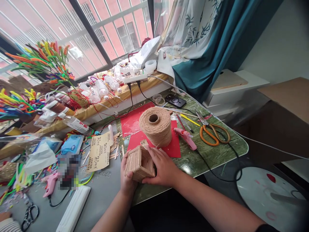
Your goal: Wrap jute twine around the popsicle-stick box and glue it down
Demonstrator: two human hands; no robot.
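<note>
A small open box made of wooden sticks point(134, 163) is held between my two hands near the front edge of the green mat. My left hand point(127, 180) wraps its left side, the thumb on the near face. On the right side, my right hand point(164, 166) grips the box, fingers over its far rim and thumb low at the front. Right behind the hands a large spool of twine point(156, 129) stands on red sheets point(175, 146). To its right lie a pink glue gun point(185, 138) and scissors with orange handles point(209, 135).
Sandpaper point(99, 151) and loose sticks lie left of the mat. Farther left are a second pink glue gun point(51, 184), dark scissors point(30, 212) and another person's sleeve point(10, 225). A phone point(175, 101) lies at the back; bottles and a power strip point(135, 78) line the sill.
</note>
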